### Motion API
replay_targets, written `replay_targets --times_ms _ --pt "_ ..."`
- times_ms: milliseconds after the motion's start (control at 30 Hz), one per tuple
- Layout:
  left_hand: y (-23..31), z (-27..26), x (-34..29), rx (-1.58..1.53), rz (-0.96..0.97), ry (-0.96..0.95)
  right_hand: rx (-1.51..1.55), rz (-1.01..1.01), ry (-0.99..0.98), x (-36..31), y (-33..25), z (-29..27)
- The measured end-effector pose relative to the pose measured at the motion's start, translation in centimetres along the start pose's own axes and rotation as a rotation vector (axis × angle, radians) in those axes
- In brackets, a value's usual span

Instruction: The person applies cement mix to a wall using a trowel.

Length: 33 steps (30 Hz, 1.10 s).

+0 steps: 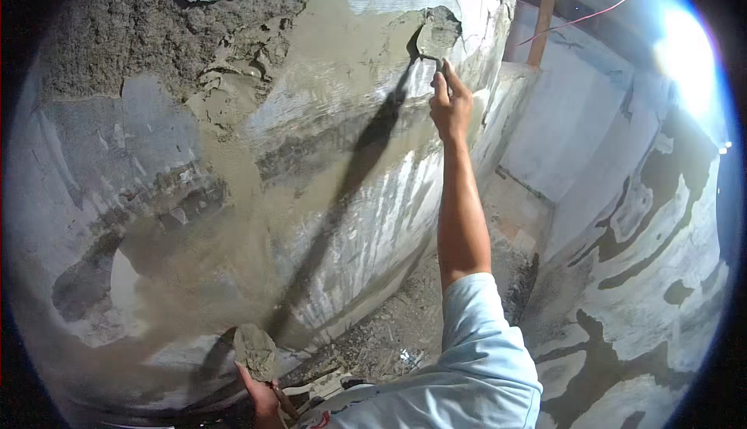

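Stretched up to the wall, my right hand point(453, 106) is closed round the handle of a trowel point(426, 57). The trowel's blade is against a grey patch of wet mortar near the wall's right edge, and mortar hides part of it. Low in the view, my left hand point(263, 396) grips a flat, rounded tool point(255, 351) heaped with mortar. A wooden handle point(285, 404) shows beside that hand; whether it belongs to the loaded tool I cannot tell. Smoothed mortar point(334, 36) covers the wall left of the trowel.
Rough, broken plaster point(156, 32) fills the wall's upper left. Rubble point(397, 320) lies on the ground along the wall's foot. On the right stands another wall point(622, 289) with dark patches. A bright lamp point(685, 55) shines at the upper right, near a red wire point(587, 15) and a wooden post point(542, 24).
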State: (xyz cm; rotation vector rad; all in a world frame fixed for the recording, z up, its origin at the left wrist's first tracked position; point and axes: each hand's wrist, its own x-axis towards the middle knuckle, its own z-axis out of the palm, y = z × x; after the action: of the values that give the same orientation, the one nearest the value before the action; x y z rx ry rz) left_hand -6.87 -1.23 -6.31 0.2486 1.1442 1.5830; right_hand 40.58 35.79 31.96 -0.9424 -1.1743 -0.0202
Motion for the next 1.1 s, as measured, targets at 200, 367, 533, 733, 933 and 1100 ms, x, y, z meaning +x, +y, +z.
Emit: replay_targets --times_ms 200,367,533,733,933,1100 --pt "0.9 2.5 0.2 -0.047 0.067 0.058 -0.095 -0.280 -0.063 -4.7 -3.1 2.3" --pt "1.5 2.4 1.8 0.113 -0.069 0.026 -0.295 -0.482 0.047 -6.2 -3.6 2.8" --pt "1.2 4.6 0.5 0.013 -0.032 0.028 -0.442 -0.521 0.168 0.6 -0.4 0.6" --pt "0.3 3.7 0.3 0.028 -0.060 0.020 -0.092 -0.345 0.071 2.9 0.9 -0.2" --pt "1.5 3.5 0.7 -0.122 -0.082 0.181 -0.176 -0.434 -0.114 -6.8 -4.4 3.5" --pt "1.6 2.2 1.0 -0.031 -0.019 0.013 -0.476 -0.658 0.192 -0.2 1.8 0.5"
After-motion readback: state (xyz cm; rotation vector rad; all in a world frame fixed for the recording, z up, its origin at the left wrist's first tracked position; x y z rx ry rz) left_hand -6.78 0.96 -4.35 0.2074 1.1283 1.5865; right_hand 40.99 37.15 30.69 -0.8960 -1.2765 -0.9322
